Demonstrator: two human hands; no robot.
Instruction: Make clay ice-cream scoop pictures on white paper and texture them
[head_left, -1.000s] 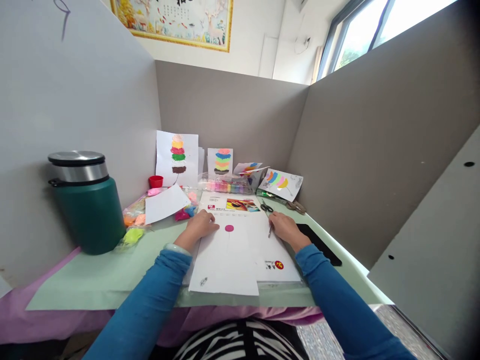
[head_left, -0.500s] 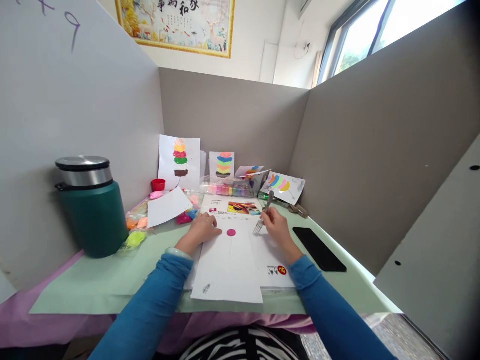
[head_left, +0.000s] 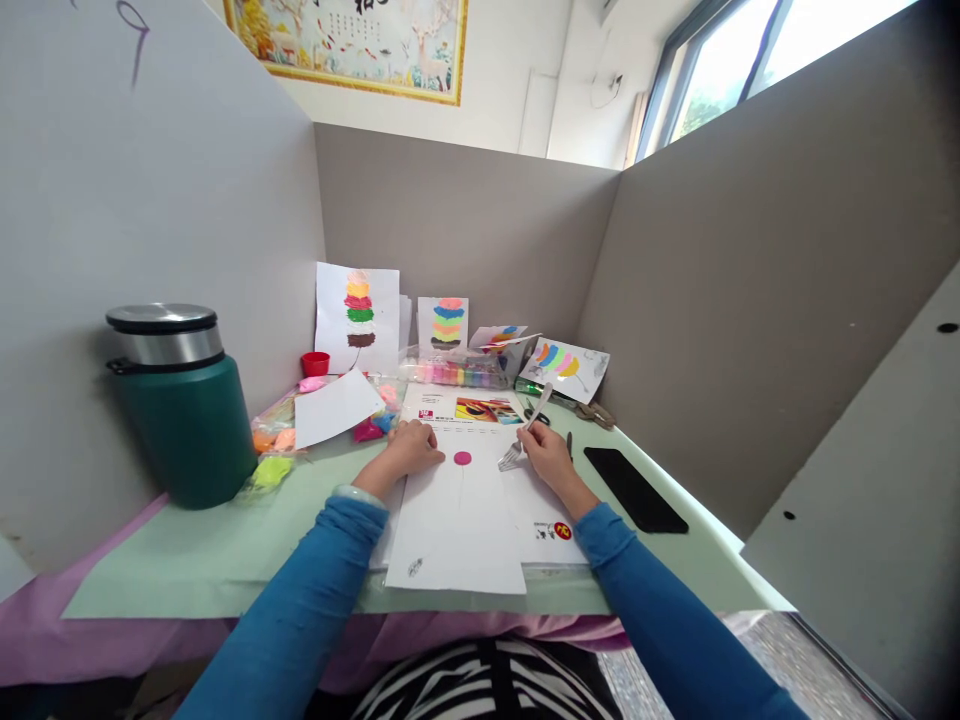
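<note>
A white sheet of paper (head_left: 457, 540) lies on a larger printed pad (head_left: 431, 400), with a thin pencil line and a flat magenta disc (head_left: 463, 458) on it. The disc looks like modelling clay. My left hand (head_left: 412, 448) rests on the sheet's left edge, fingers loosely stretched, the tips just short of the disc. In my right hand (head_left: 549, 455) is a metal fork (head_left: 525, 432), gripped by its middle. Its handle points up and away, while the tines are low over the paper, right of the disc and apart from it.
A green flask (head_left: 184, 420) stands at the left, near bags of coloured clay (head_left: 274, 470) and a red cup (head_left: 316, 363). Finished pictures (head_left: 360, 315) lean at the back. On the right lie scissors (head_left: 536, 412) and a black phone (head_left: 636, 490). Partitions (head_left: 465, 220) surround the desk.
The fork in my right hand has shifted slightly left, and its handle has tilted further right. Scissors now show behind it. My left hand stays on the sheet; the view has tipped down a little.
</note>
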